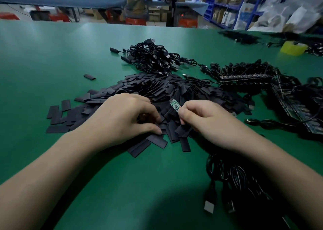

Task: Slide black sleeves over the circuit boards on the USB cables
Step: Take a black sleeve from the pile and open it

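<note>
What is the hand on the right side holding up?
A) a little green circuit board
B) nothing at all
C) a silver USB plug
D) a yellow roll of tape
A: the right hand pinches a small green circuit board, which sticks up above its fingertips over the pile of black sleeves.

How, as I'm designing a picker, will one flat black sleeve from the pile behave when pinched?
Probably light and limp: the flat black sleeves lie flattened in a loose heap on the green table. Unlikely to roll, being flat. Neighbours may drag along, as the left hand rests among overlapping pieces.
</note>
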`<state>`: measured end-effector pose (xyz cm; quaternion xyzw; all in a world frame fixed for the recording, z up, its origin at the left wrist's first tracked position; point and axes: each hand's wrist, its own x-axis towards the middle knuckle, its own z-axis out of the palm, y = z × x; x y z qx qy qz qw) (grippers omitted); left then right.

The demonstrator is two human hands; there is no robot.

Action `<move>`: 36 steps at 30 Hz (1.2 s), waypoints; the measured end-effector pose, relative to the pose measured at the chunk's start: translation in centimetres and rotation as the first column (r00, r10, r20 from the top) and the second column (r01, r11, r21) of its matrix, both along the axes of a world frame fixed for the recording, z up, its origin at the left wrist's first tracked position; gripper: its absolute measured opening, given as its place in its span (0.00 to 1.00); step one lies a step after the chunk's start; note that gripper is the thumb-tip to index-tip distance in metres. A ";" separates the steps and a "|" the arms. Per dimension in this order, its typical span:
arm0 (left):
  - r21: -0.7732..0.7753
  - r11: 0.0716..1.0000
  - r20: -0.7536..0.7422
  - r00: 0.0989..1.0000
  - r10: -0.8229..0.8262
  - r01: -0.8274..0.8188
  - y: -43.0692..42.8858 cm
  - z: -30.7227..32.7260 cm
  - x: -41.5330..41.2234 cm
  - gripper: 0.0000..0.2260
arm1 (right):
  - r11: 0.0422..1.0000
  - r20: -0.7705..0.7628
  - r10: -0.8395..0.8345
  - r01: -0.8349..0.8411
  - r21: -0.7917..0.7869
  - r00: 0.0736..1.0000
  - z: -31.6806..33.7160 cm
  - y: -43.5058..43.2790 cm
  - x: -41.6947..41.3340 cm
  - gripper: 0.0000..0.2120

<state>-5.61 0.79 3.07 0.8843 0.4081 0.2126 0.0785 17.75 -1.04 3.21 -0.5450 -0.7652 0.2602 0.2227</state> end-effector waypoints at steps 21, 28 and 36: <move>-0.105 0.994 0.460 0.887 0.046 0.002 -0.5 -1.5 2.0 0.02 | 0.993 -0.363 0.060 -0.091 -0.070 0.930 -0.5 -0.1 0.3 0.09; 0.147 0.989 0.385 0.922 -0.038 -0.021 -1.1 -1.3 2.3 0.12 | 0.993 -0.422 0.016 -0.063 -0.098 0.906 -0.6 0.0 0.5 0.11; -0.039 0.991 0.602 0.789 0.124 -0.126 -0.5 -1.5 1.5 0.08 | 0.989 -0.518 0.005 -0.080 -0.123 0.855 0.4 0.3 1.3 0.20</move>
